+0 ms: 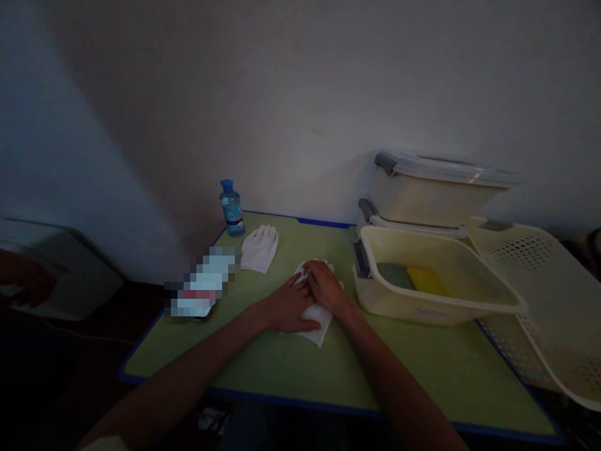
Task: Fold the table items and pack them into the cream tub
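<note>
A white fabric piece [315, 318], which looks like a glove, lies on the green table under both of my hands. My left hand [292, 305] rests flat on it, fingers stretched out and thumb apart. My right hand [325, 285] lies over its upper part, with its fingers reaching across my left fingertips. Both hands look open, pressing on the fabric rather than gripping it. Part of the fabric is hidden beneath them. A second white glove [260, 249] lies flat to the left, its fingers pointing away from me.
On the green table [300, 369] stands a blue bottle [231, 210] at the back left, near a pixelated flat object [203, 285]. At right, a cream bin [422, 308] holds a yellow sponge [426, 280]. Lidded boxes [436, 197] and a perforated basket [539, 300] stand beyond.
</note>
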The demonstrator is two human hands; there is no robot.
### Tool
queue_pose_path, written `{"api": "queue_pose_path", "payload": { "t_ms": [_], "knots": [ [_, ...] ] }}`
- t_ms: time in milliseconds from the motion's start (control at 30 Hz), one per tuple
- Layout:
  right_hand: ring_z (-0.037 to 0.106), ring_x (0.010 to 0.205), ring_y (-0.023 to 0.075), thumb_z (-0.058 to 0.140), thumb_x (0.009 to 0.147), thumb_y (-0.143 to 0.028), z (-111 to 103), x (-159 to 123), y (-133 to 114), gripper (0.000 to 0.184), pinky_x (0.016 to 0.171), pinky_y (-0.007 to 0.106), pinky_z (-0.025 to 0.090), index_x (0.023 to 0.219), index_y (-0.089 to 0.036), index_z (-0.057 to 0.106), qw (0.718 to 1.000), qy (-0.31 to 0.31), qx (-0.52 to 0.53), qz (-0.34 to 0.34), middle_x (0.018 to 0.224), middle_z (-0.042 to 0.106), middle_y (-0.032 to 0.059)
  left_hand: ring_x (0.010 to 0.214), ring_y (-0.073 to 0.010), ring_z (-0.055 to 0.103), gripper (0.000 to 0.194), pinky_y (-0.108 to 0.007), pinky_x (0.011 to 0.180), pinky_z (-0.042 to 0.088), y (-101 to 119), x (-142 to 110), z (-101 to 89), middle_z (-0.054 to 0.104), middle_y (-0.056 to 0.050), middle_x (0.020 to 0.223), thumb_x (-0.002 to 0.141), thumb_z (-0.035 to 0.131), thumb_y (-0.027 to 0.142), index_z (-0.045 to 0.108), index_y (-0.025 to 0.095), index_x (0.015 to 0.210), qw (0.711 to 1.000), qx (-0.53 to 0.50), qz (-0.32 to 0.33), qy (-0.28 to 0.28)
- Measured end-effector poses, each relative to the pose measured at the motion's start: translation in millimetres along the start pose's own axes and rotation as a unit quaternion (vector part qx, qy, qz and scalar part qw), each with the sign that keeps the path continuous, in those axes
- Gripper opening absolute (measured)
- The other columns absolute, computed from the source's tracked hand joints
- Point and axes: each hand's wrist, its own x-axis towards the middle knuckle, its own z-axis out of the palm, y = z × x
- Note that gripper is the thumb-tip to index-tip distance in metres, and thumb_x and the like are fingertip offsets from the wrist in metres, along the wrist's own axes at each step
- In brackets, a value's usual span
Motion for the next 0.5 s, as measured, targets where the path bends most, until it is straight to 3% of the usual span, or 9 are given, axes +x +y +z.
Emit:
{"api": "queue_pose_path", "payload": {
  "t_ms": [367,500],
  "knots": [
    [0.047,0.112,0.022,0.034,0.088,-0.019,-2.0,6.7,-1.7,0.034,0.097,0.039,0.036,0.115,-0.013,0.054,0.997,-0.047,-0.067,-0.005,0.12,0.057,0.0113,0.128,-0.0283,0.032,0.063,-0.047,0.108,0.013,0.6,-0.8,3.0,0.045,-0.015,0.133,0.08,0.044,0.057,0.044,0.014,0.126,1.0,0.011,-0.009,0.018],
    [0.049,0.111,0.0207,0.036,0.087,-0.02,-3.2,4.1,2.0,0.034,0.097,0.038,0.037,0.116,-0.013,0.054,0.999,-0.011,-0.038,-0.006,0.118,0.058,0.0116,0.128,-0.0283,0.032,0.062,-0.048,0.107,0.015,-1.9,2.2,3.5,0.045,-0.014,0.133,0.08,0.043,0.057,0.044,0.015,0.126,1.0,0.014,-0.018,0.014]
  ]
}}
